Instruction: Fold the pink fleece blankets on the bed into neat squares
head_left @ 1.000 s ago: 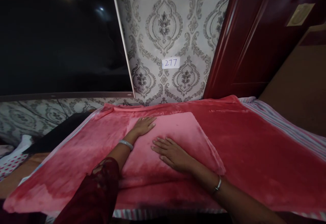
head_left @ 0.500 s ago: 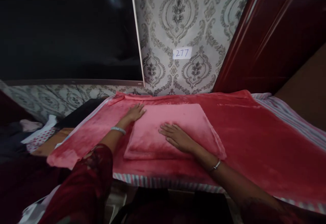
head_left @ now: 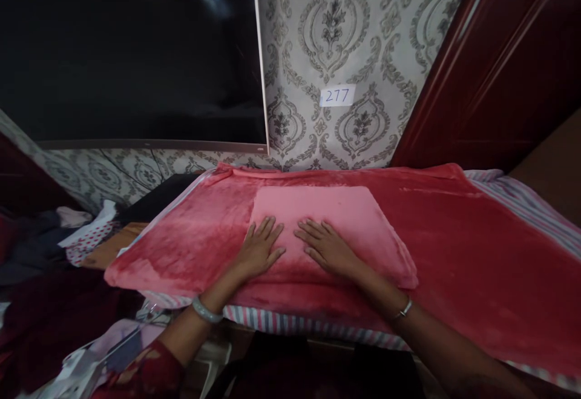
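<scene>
A pink plush cloth, folded into a flat pad (head_left: 318, 205), lies on a larger red plush blanket (head_left: 472, 266). My left hand (head_left: 261, 249) rests palm down on the left part of the pad, fingers spread. On the pad's middle lies my right hand (head_left: 329, 246), also flat with its fingers apart. Neither hand grasps anything. Under the blanket, a striped cloth (head_left: 281, 321) shows along the front edge and at the right.
A large dark television (head_left: 136, 60) hangs at the back left, beside patterned wallpaper with a paper label (head_left: 338, 95) reading 277. A dark red wooden panel (head_left: 490, 72) stands at the right. Clothes (head_left: 27, 253) lie heaped at the far left, near a brown board (head_left: 113, 246).
My left hand has moved from the pad's far left edge toward me and rightward onto the pad. My right hand stays at about the same place on it. The view has shifted slightly left.
</scene>
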`<move>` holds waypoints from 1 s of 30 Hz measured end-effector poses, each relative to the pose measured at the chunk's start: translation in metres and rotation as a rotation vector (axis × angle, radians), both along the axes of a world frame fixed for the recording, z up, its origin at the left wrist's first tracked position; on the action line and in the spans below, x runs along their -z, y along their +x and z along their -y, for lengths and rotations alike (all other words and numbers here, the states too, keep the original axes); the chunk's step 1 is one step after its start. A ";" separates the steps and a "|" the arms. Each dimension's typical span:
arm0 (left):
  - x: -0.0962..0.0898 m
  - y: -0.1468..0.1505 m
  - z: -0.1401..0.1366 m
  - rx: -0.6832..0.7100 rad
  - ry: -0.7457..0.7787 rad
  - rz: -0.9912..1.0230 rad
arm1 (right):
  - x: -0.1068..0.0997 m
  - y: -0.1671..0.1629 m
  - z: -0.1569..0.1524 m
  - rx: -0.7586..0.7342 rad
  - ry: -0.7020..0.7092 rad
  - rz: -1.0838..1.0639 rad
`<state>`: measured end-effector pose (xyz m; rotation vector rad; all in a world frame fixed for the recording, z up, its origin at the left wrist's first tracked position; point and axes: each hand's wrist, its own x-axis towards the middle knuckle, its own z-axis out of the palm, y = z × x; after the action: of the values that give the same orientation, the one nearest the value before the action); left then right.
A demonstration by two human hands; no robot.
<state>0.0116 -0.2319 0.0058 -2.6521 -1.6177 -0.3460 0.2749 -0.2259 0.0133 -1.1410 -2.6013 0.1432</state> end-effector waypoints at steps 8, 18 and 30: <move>0.008 -0.024 0.014 -0.001 0.035 0.157 | -0.002 0.006 0.000 -0.011 -0.009 -0.025; 0.005 -0.063 0.053 -0.091 0.075 0.372 | -0.010 0.048 0.033 -0.050 -0.057 -0.011; -0.022 -0.046 0.059 -0.084 -0.085 0.830 | 0.004 0.085 0.033 0.086 0.085 -0.164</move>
<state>-0.0341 -0.2910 0.0274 -2.6324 -1.9110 -1.5630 0.3597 -0.2592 0.0096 -1.1582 -2.3881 0.1014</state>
